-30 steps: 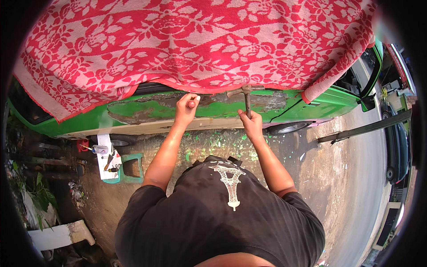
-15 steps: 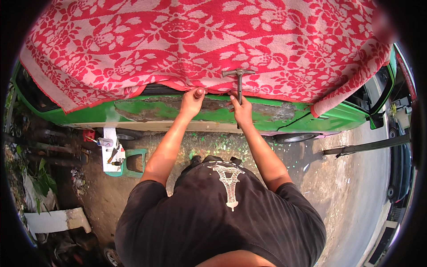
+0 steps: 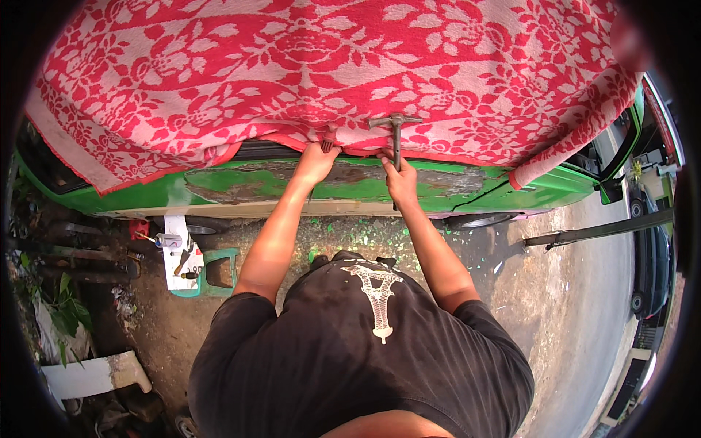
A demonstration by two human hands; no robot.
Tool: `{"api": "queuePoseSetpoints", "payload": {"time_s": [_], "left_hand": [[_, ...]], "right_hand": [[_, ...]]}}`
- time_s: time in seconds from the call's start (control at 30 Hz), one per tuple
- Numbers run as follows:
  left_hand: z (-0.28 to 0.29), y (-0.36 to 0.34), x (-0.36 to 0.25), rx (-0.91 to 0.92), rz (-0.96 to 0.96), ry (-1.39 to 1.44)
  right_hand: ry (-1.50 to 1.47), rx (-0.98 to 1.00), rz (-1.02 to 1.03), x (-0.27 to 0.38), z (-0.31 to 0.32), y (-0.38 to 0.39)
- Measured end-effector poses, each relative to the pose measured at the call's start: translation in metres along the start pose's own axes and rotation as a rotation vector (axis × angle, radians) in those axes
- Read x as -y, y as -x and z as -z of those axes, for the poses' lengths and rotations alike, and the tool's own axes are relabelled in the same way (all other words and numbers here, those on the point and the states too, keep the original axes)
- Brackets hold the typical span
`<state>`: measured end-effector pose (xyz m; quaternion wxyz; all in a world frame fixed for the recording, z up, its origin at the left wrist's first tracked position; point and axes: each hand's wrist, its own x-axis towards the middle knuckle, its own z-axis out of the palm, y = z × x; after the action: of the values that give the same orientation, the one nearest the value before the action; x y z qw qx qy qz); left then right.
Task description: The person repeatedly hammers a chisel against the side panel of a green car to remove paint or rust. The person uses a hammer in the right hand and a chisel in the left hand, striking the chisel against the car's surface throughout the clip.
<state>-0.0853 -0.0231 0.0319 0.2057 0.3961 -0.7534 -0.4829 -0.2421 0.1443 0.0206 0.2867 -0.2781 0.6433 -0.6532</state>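
Observation:
Both my arms reach forward to the side of a green car point(image 3: 511, 194), whose paint is worn down to a rough brown-grey patch. My left hand point(image 3: 314, 166) is closed around a tool with a reddish, dark-striped handle point(image 3: 328, 139); a thin dark part shows below the fist, but I cannot tell its kind. In my right hand point(image 3: 401, 182) is a hammer point(image 3: 396, 142), gripped by its shaft with the metal head up. A red and pink floral blanket point(image 3: 307, 66) drapes over the car, its lower edge beside both hands.
At lower left, a green stool point(image 3: 228, 281) stands beside a white plate point(image 3: 174, 274) carrying a bottle point(image 3: 168, 240) and small dark tools. Green flakes litter the ground under the car. A dark pole point(image 3: 599, 234) juts in from the right, before a parked dark car point(image 3: 645, 255).
The tool in my left hand has tilted, its handle end now pointing away from me over the blanket edge. My right hand and the hammer have barely moved. The view has shifted slightly.

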Motion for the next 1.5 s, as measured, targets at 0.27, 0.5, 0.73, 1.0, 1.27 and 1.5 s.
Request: {"api": "queuePoseSetpoints", "payload": {"time_s": [0.27,0.5,0.73,1.0,1.27,1.5], "left_hand": [[-0.005,0.036,0.01,-0.003,-0.067,0.284],[-0.006,0.052,0.018,0.0,-0.24,0.223],[-0.014,0.066,0.016,-0.082,-0.301,0.287],[-0.039,0.089,0.027,-0.175,-0.362,0.3],[-0.055,0.105,-0.001,-0.165,-0.668,0.229],[-0.064,0.1,-0.012,-0.216,-0.761,0.199]], "right_hand": [[0.041,-0.039,0.061,-0.003,0.01,0.01],[0.048,-0.048,0.03,-0.011,0.036,0.023],[-0.082,0.036,0.077,0.002,0.081,0.064],[0.093,0.121,-0.272,0.021,0.119,0.116],[-0.283,0.207,-0.388,-0.009,0.142,0.158],[-0.036,0.134,-0.323,-0.008,0.154,0.177]]}}
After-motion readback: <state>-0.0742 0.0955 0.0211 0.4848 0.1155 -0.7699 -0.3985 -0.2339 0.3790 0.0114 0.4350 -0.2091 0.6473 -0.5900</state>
